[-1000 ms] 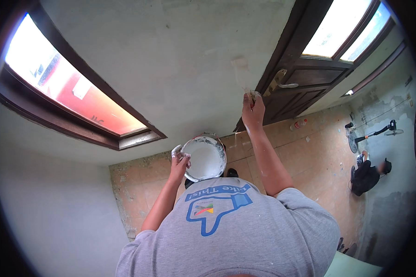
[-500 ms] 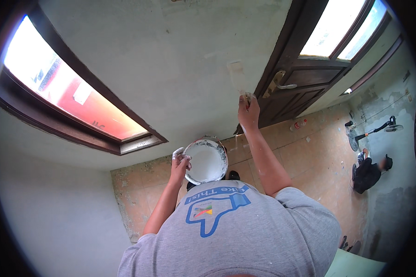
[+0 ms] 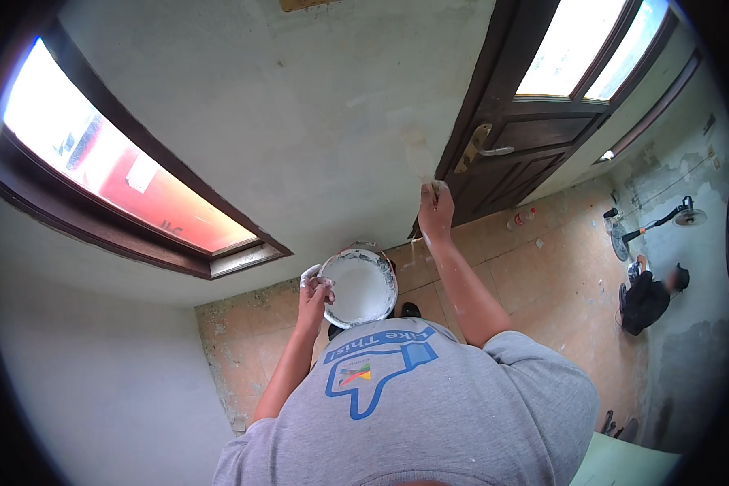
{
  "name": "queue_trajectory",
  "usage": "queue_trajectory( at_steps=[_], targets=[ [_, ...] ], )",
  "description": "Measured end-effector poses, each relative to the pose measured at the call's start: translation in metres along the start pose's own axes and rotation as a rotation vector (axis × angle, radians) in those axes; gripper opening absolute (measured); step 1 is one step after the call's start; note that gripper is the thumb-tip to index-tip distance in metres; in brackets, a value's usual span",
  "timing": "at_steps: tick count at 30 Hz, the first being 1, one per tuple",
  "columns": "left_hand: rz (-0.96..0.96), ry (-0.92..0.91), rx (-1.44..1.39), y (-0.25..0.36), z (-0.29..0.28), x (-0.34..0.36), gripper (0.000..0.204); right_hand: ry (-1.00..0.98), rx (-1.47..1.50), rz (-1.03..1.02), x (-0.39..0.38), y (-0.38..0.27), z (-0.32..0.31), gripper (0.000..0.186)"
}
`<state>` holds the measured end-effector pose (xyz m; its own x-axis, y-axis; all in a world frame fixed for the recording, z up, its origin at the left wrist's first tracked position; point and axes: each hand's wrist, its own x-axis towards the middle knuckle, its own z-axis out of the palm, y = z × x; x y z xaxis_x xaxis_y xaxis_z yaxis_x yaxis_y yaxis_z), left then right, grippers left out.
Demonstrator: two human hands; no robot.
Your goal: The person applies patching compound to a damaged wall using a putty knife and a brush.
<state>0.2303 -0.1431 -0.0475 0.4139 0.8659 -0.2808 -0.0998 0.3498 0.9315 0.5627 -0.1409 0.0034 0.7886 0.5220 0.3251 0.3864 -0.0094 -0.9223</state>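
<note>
A round bucket (image 3: 396,285) of white paste, its rim smeared dark and white, sits in front of my body. My left hand (image 3: 317,295), white on its fingers, is curled at the bucket's left edge; whether it grips the rim or a small thing is hidden. My right hand (image 3: 436,215) is raised close to the pale wall (image 3: 316,138), left of the door handle. Its fingers close round a small flat tool (image 3: 437,191) that looks like a putty knife, mostly covered by the fingers. A faint tan patch marks the wall just above it.
A dark wooden door (image 3: 535,138) with a metal handle (image 3: 494,151) stands at the right. To the left is a wood-framed window (image 3: 97,219). On the tiled floor (image 3: 535,283) lies a plastic bottle (image 3: 522,218). Farther right are a fan (image 3: 620,243) and a seated person (image 3: 652,300).
My right hand has lowered slightly along the wall, and the tool shows less between its fingers. The view has tilted a little; my left hand stays by the bucket.
</note>
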Motion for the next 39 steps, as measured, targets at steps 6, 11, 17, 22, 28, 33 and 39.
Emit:
queue_trajectory(
  at_steps=[6,11,17,22,28,33,39],
  targets=[
    [0.019,-0.005,-0.024,-0.002,0.013,-0.003,0.045,0.017,0.003,-0.044,0.034,-0.039,0.001,0.022],
    [0.005,0.033,0.003,-0.007,0.009,-0.002,0.044,0.030,-0.031,-0.067,0.027,-0.017,0.001,0.024],
    [-0.019,0.051,-0.034,-0.004,0.009,-0.009,0.041,0.007,-0.179,0.030,0.000,0.065,-0.010,0.027],
    [-0.031,0.071,-0.097,0.001,0.015,-0.010,0.039,-0.017,-0.156,0.040,-0.018,0.073,-0.016,0.031],
    [-0.003,0.027,-0.081,0.003,0.016,-0.014,0.044,-0.087,0.065,0.005,-0.001,-0.029,-0.002,0.024],
    [-0.012,0.026,-0.066,0.009,0.016,-0.015,0.044,-0.084,-0.024,-0.068,0.012,-0.052,0.016,0.023],
    [-0.004,0.052,-0.092,0.010,0.012,-0.018,0.037,-0.083,-0.146,-0.044,-0.019,0.025,0.017,0.026]
  ],
)
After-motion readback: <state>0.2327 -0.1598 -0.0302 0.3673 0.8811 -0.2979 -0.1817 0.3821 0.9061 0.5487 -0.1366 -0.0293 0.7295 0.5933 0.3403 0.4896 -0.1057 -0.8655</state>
